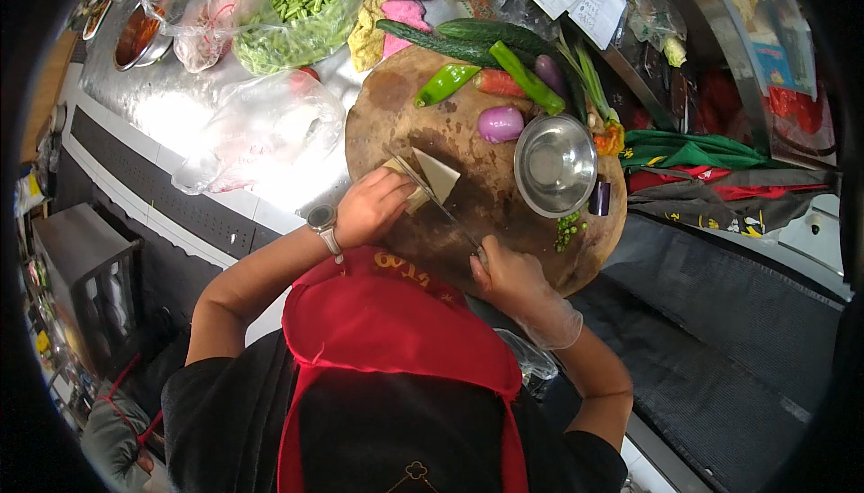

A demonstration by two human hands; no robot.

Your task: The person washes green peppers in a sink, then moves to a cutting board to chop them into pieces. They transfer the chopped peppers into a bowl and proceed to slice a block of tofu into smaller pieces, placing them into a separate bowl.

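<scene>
On a round wooden chopping block (466,142), my left hand (375,204) presses down a pale yellowish block of food (417,200), perhaps tofu. My right hand (507,273), in a clear plastic glove, grips the handle of a kitchen knife (442,206). Its blade runs diagonally and lies at the block, close to my left fingertips. A pale triangular piece (439,174) lies just beyond the blade. To the right stand a steel bowl (555,165), chopped green pieces (568,231) and a dark purple chunk (599,199).
A purple onion (500,124), green peppers (446,84), a carrot piece (498,83) and cucumbers (496,33) lie across the block's far part. Plastic bags (266,132) and a bag of cut green vegetables (304,4) rest on the steel counter (145,91). Cloths (702,155) lie at right.
</scene>
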